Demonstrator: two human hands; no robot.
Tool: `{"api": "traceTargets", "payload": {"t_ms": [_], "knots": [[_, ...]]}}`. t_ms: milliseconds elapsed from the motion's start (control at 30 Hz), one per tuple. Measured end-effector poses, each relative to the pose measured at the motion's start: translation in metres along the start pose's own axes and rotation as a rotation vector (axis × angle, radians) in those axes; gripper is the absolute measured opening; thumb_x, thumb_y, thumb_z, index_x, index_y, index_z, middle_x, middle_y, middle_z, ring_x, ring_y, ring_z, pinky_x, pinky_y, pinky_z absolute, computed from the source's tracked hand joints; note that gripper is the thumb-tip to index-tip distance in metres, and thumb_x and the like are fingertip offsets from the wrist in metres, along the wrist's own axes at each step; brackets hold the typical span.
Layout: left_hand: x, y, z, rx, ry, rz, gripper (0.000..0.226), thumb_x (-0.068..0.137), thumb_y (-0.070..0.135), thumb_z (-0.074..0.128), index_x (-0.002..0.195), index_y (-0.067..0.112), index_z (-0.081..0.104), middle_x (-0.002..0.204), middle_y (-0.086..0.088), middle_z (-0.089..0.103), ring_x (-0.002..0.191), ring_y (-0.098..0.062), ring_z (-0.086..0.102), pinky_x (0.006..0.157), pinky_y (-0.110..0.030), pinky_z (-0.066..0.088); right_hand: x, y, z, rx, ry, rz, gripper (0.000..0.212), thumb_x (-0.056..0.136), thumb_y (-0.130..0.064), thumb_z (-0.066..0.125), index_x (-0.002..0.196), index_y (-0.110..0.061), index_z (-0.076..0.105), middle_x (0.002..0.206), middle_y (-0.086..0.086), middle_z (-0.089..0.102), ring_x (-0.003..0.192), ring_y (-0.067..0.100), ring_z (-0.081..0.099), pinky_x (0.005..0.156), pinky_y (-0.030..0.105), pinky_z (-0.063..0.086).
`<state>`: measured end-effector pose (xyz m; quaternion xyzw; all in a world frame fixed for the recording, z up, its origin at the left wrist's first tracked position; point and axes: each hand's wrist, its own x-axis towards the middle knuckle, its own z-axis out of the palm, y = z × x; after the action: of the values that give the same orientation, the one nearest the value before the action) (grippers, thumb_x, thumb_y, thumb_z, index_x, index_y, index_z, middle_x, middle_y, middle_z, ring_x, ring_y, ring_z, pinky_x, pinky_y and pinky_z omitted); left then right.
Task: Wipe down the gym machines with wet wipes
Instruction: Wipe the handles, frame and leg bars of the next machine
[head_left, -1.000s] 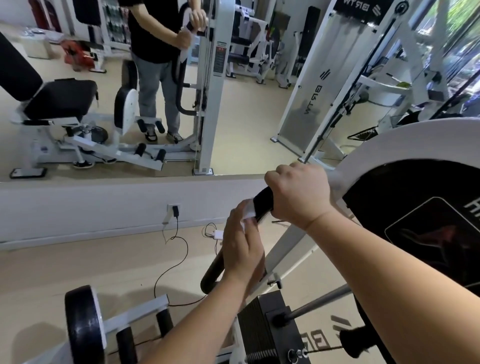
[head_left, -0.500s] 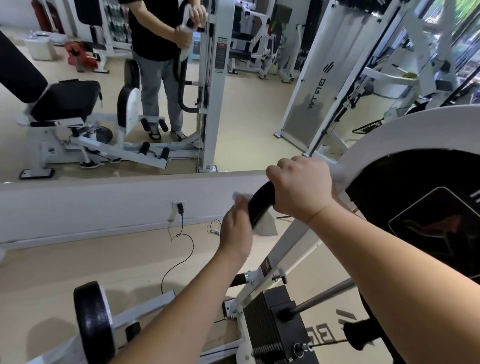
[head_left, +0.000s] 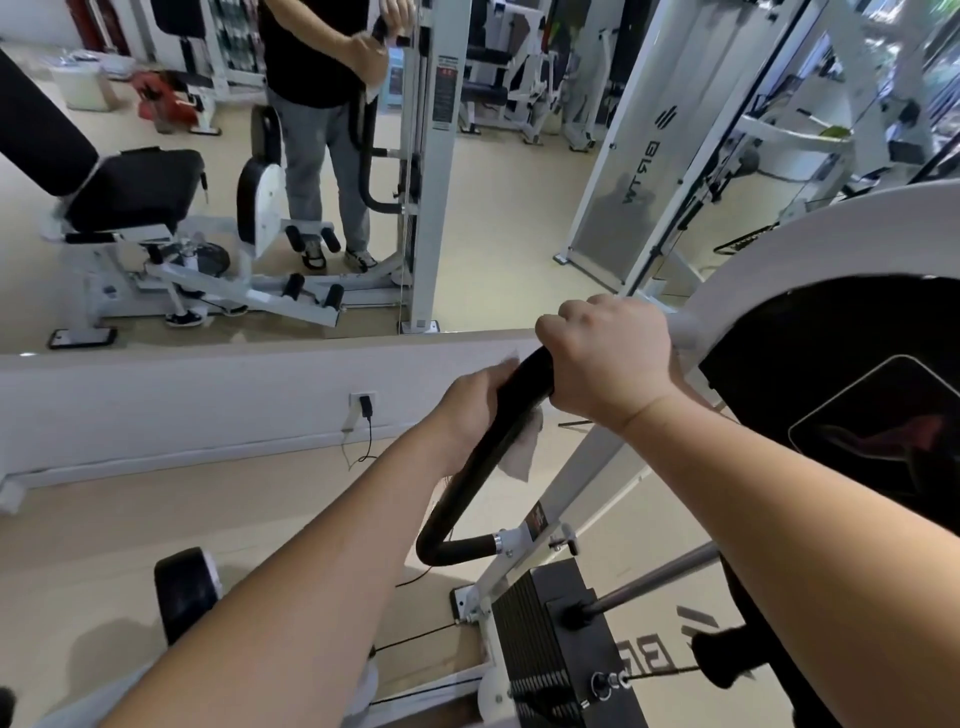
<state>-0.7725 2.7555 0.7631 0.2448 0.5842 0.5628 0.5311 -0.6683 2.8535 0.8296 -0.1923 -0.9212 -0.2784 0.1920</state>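
Head camera: the right hand (head_left: 605, 364) is closed in a fist round the top end of a black curved handle (head_left: 480, 475) on a white gym machine (head_left: 582, 483), knuckles up. Just below it the left hand (head_left: 475, 402) is curled round the same handle from the left side with a white wipe (head_left: 522, 452) pinned between palm and bar. One corner of the wipe sticks up above the fingers and a loose flap hangs down on the right side of the bar. The two hands sit close together, almost touching. Below them the handle bends into the machine's slanted post, and a black weight stack (head_left: 550, 654) stands at its foot. A wall socket (head_left: 363, 402) with a plug and trailing cable sits on the low wall under a mirror (head_left: 493, 234).
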Motion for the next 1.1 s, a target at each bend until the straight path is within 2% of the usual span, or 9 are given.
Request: {"api": "traceTargets", "payload": {"t_ms": [167, 333, 433, 500, 700, 867, 1000, 1067, 1100], "knots": [[0.0, -0.022, -0.007, 0.086, 0.063, -0.151, 0.031, 0.092, 0.007, 0.042, 0.066, 0.004, 0.059, 0.063, -0.021, 0.064, 0.054, -0.029, 0.059, 0.072, -0.039, 0.051, 0.001, -0.001, -0.002, 0.038, -0.051, 0.011, 0.028, 0.036, -0.005, 0.072, 0.054, -0.014, 0.052, 0.049, 0.003, 0.044, 0.041, 0.024, 0.044, 0.055, 0.024, 0.022], [-0.01, -0.022, 0.015, -0.039, 0.248, 0.055, 0.059, 0.098, 0.058, 0.031, 0.082, 0.019, 0.071, 0.089, -0.012, 0.076, 0.085, -0.026, 0.066, 0.087, -0.041, 0.049, -0.001, 0.001, 0.002, 0.052, 0.025, -0.017, 0.023, 0.042, -0.009, 0.071, 0.053, -0.013, 0.052, 0.048, 0.004, 0.046, 0.04, 0.024, 0.045, 0.055, 0.024, 0.023], [-0.017, -0.015, 0.038, 0.047, 0.405, 0.231, 0.062, 0.089, 0.07, 0.017, 0.09, 0.032, 0.066, 0.095, -0.003, 0.072, 0.096, -0.027, 0.063, 0.089, -0.04, 0.047, -0.001, 0.003, 0.003, 0.063, 0.055, -0.038, 0.02, 0.067, -0.028, 0.06, 0.054, -0.012, 0.055, 0.049, 0.004, 0.048, 0.041, 0.024, 0.047, 0.056, 0.025, 0.022], [-0.016, -0.034, 0.039, 0.063, 0.464, 0.301, 0.061, 0.092, 0.068, 0.018, 0.096, 0.032, 0.067, 0.092, 0.006, 0.071, 0.093, -0.023, 0.061, 0.085, -0.037, 0.047, -0.001, 0.003, 0.004, 0.019, 0.043, -0.031, 0.018, 0.057, -0.023, 0.069, 0.054, -0.013, 0.055, 0.049, 0.003, 0.047, 0.041, 0.024, 0.047, 0.056, 0.024, 0.019], [-0.013, -0.12, 0.006, -0.037, 0.448, -0.082, 0.058, 0.096, 0.072, 0.027, 0.106, 0.035, 0.071, 0.104, -0.004, 0.074, 0.096, -0.025, 0.062, 0.078, -0.032, 0.045, 0.0, 0.002, 0.0, 0.042, 0.031, -0.008, 0.027, 0.037, -0.004, 0.071, 0.053, -0.013, 0.052, 0.048, 0.003, 0.044, 0.04, 0.023, 0.044, 0.056, 0.025, 0.022], [-0.052, -0.062, 0.011, -0.026, 0.414, -0.024, 0.08, 0.091, 0.083, 0.017, 0.136, 0.031, 0.058, 0.13, -0.001, 0.065, 0.115, -0.02, 0.061, 0.105, -0.044, 0.046, -0.003, 0.0, -0.005, 0.009, -0.03, 0.031, 0.03, 0.036, -0.005, 0.076, 0.053, -0.014, 0.053, 0.049, 0.003, 0.045, 0.042, 0.023, 0.045, 0.056, 0.024, 0.021], [-0.099, -0.064, -0.001, -0.188, 0.389, 0.018, 0.066, 0.098, 0.071, 0.034, 0.133, 0.025, 0.065, 0.123, 0.002, 0.072, 0.116, -0.019, 0.065, 0.104, -0.04, 0.049, -0.005, -0.016, -0.022, -0.005, -0.056, 0.197, 0.036, 0.049, -0.005, 0.08, 0.081, -0.012, 0.064, 0.081, 0.012, 0.056, 0.073, 0.033, 0.056, 0.064, 0.036, 0.041], [-0.114, -0.081, -0.013, -0.302, 0.487, -0.14, 0.056, 0.1, 0.064, 0.043, 0.127, 0.021, 0.066, 0.115, -0.005, 0.075, 0.109, -0.027, 0.069, 0.105, -0.047, 0.051, -0.031, -0.035, -0.025, 0.11, -0.011, 0.314, 0.059, 0.057, -0.004, 0.075, 0.114, -0.009, 0.062, 0.113, 0.019, 0.055, 0.108, 0.042, 0.054, 0.099, 0.054, 0.043], [-0.118, -0.087, -0.019, -0.341, 0.523, -0.202, 0.05, 0.101, 0.06, 0.046, 0.123, 0.02, 0.065, 0.112, -0.007, 0.075, 0.105, -0.029, 0.07, 0.105, -0.049, 0.051, -0.049, -0.049, -0.028, 0.211, -0.005, 0.352, 0.072, 0.061, -0.004, 0.073, 0.13, -0.008, 0.056, 0.132, 0.022, 0.049, 0.128, 0.045, 0.044, 0.116, 0.06, 0.028]]}}
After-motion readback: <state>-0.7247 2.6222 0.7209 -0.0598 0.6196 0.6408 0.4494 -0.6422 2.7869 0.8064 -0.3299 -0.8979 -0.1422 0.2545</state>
